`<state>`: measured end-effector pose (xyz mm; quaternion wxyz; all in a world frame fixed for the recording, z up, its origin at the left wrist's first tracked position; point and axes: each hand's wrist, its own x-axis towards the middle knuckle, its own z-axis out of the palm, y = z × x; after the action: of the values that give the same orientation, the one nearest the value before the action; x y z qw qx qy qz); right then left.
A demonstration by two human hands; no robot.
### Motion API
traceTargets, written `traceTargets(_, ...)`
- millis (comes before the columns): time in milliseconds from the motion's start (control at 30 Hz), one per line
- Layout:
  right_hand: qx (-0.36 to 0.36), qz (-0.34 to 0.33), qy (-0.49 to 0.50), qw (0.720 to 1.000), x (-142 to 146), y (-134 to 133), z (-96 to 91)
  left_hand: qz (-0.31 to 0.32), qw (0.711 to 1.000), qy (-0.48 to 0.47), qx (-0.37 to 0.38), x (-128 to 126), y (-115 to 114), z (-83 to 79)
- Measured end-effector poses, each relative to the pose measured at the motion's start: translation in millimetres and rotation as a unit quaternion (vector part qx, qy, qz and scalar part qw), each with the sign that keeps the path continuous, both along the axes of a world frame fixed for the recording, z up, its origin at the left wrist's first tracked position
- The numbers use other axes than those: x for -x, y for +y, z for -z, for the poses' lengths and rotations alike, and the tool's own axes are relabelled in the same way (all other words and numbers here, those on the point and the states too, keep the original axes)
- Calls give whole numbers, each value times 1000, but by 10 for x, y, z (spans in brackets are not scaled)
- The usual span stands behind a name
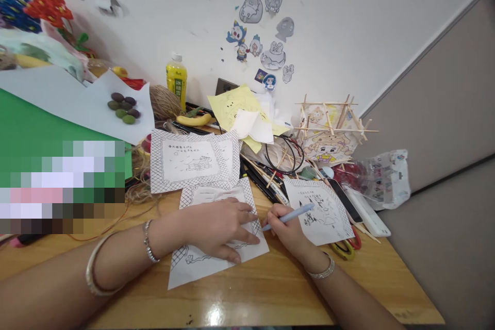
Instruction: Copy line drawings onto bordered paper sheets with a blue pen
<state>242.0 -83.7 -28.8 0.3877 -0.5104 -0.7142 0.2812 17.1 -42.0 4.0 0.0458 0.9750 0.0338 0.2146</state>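
My left hand (220,227) lies flat with fingers spread on a sheet of paper (201,268) that has a hand-drawn, cross-hatched border; the hand hides most of its middle. In my right hand (284,227) a light blue pen (299,211) is gripped, its tip at the right edge of that sheet. Just above the sheet lies another bordered drawing (189,162) showing a building and handwriting, overlapping a further bordered page. To the right of my right hand rests a drawing (320,211) with dark plant-like strokes.
Behind the papers are pens (263,180), a coiled black cable (286,154), yellow paper (224,103) and a yellow drink bottle (176,77). At right are a phone (346,201), scissors (343,250) and a stick frame (328,129). Green board (46,118) and olive-like fruits (124,108) lie left.
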Motion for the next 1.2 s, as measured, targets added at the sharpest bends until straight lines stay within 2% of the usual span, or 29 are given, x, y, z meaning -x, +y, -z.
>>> traceTargets(200,-10,-34,-14,999,10,-14,-33,22,999,50,-4,5,1,-2)
traceTargets(433,-22,-60,-54,997,-19,-8,-2,30,999,24,27,19,22,40)
traceTargets(700,-33,-72,-71,994,-17,-22,-4,33,999,30,18,19,30,38)
traceTargets(1200,-67,-107,-91,988,-12,-16,-3,22,996,84,25,21,18,-6)
